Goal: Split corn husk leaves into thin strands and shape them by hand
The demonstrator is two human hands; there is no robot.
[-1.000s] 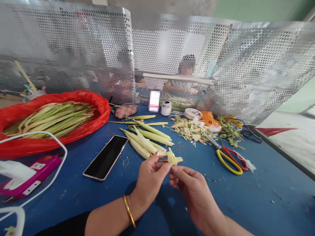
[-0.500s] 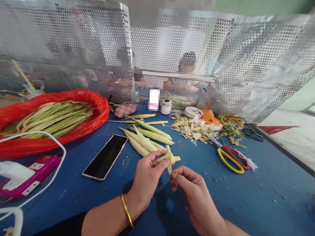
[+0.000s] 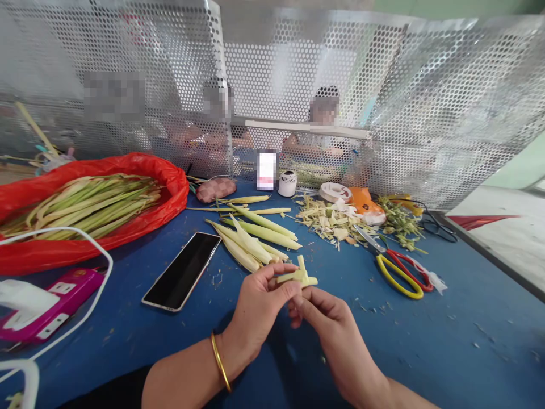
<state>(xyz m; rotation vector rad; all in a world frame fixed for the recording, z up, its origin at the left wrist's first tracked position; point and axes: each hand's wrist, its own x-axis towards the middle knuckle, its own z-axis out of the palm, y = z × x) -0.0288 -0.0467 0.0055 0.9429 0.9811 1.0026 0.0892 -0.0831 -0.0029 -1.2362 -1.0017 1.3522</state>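
Observation:
Both hands meet over the blue table (image 3: pixel 447 341), just below the middle of the view. My left hand (image 3: pixel 259 307), with a gold bangle on the wrist, pinches a small folded piece of pale yellow leaf strip (image 3: pixel 299 276) between thumb and fingers. My right hand (image 3: pixel 321 315) is closed under the same piece, fingertips touching its lower side. Just beyond the hands lies a small pile of rolled pale leaf pieces (image 3: pixel 251 238).
A black phone (image 3: pixel 183 271) lies left of my hands. Yellow-and-red scissors (image 3: pixel 395 267) rest at right beside leaf scraps (image 3: pixel 336 218). A red bag of green leaf strips (image 3: pixel 85 207) sits at far left, a pink power strip (image 3: pixel 46 309) near it. A perforated metal screen (image 3: pixel 298 85) stands behind, people beyond it.
The folded leaf piece has been turned between my fingers and my right hand has shifted closer under it. Both hands stay in about the same place.

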